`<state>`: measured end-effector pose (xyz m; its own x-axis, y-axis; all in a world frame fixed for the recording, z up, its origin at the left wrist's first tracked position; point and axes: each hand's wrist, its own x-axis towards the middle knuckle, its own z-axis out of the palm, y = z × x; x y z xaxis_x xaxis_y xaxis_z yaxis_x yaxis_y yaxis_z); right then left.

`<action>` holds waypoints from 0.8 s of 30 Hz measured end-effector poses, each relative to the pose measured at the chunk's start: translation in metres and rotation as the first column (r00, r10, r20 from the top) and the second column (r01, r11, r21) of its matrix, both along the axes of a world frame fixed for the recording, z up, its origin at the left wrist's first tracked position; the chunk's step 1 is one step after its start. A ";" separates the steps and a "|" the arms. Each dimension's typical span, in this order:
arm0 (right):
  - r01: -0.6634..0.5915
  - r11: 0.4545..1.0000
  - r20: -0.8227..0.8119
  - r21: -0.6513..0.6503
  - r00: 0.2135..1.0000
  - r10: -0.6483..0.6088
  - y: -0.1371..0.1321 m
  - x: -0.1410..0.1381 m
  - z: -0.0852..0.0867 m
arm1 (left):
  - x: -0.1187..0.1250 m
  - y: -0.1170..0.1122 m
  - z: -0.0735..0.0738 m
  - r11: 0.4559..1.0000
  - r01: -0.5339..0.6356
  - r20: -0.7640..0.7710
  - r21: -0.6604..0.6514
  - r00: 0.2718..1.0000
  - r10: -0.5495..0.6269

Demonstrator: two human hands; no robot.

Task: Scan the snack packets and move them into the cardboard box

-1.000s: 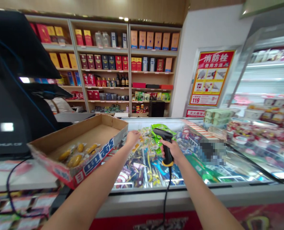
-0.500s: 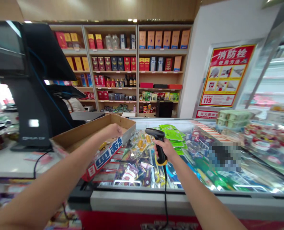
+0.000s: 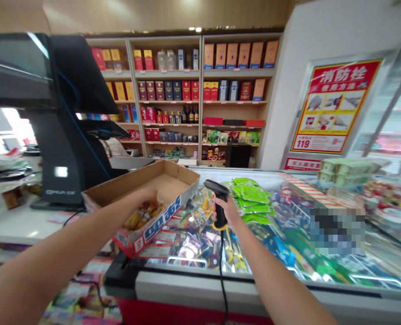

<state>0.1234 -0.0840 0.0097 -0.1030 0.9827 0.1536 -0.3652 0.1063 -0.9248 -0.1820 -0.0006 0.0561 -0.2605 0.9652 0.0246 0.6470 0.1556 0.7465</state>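
Note:
My right hand (image 3: 228, 212) is wrapped round the grip of a black barcode scanner (image 3: 217, 196), held over the glass lid of a chest freezer (image 3: 288, 212); its cord hangs down over the front edge. My left hand (image 3: 145, 197) reaches into an open cardboard box (image 3: 173, 178) and rests over several yellow wrapped snacks (image 3: 141, 217) in its near corner. The fingers curl down among the packets; whether they hold one is hidden. Clear packets of yellow snacks (image 3: 203, 204) lie on the freezer lid next to the scanner.
A black till screen on a stand (image 3: 61, 135) rises at the left on a white counter (image 3: 14, 223). Green packets (image 3: 251, 198) lie on the freezer lid. Shelves of boxed goods (image 3: 200, 90) fill the back wall. A red poster (image 3: 332, 106) hangs at the right.
My left hand left the packets on the freezer lid and moved left and down into the cardboard box. The scanner hand stayed over the lid. My view turned left.

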 end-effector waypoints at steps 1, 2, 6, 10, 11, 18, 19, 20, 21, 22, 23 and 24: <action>0.006 1.000 0.003 0.012 1.000 -0.006 -0.001 0.002 -0.002 | 0.004 -0.001 0.000 0.994 -0.075 -0.045 -0.077 0.996 0.071; 0.010 1.000 0.007 0.022 1.000 -0.010 -0.001 0.003 -0.002 | 0.007 -0.003 0.001 0.981 -0.136 -0.086 -0.139 0.988 0.125; 0.014 0.999 0.039 0.049 0.999 -0.016 -0.002 0.005 -0.003 | 0.018 -0.010 0.001 0.983 -0.165 -0.022 -0.083 0.986 0.164; -0.005 0.998 0.065 0.056 0.998 0.002 -0.001 0.003 -0.003 | 0.019 -0.010 0.003 0.988 -0.156 -0.013 -0.021 0.988 0.155; -0.005 0.998 0.062 0.055 0.998 0.001 -0.001 0.003 -0.003 | 0.018 -0.009 0.008 0.991 -0.134 -0.072 -0.019 0.989 0.133; 0.022 0.998 0.037 0.051 0.999 -0.024 -0.002 0.006 0.002 | 0.035 -0.038 0.074 0.967 0.234 -0.092 0.101 0.970 -0.225; 0.022 0.999 0.031 0.048 0.999 -0.024 -0.003 0.006 0.004 | 0.046 -0.050 0.076 0.951 0.271 0.066 0.147 0.957 -0.283; 0.021 0.999 0.025 0.044 0.999 -0.022 -0.004 0.007 0.005 | 0.059 -0.062 0.075 0.932 0.305 0.219 0.196 0.913 -0.345; 0.020 0.999 0.019 0.039 1.000 -0.020 -0.005 0.007 0.006 | 0.074 -0.072 0.069 0.907 0.332 0.343 0.261 0.846 -0.408; 0.020 0.999 0.014 0.034 1.000 -0.020 -0.005 0.007 0.007 | 0.089 -0.080 0.059 0.883 0.344 0.438 0.318 0.773 -0.459; 0.019 0.999 0.011 0.029 1.000 -0.020 -0.006 0.008 0.008 | 0.105 -0.085 0.047 0.866 0.338 0.512 0.368 0.704 -0.492; 0.019 0.999 0.011 0.029 1.000 -0.019 -0.006 0.009 0.008 | 0.119 -0.085 0.032 0.853 0.328 0.555 0.406 0.653 -0.515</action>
<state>0.1326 -0.0903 0.0181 -0.0859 0.9798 0.1804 -0.3524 0.1395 -0.9254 -0.0627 -0.0859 0.0881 0.1301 0.9555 0.2647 -0.0362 -0.2623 0.9643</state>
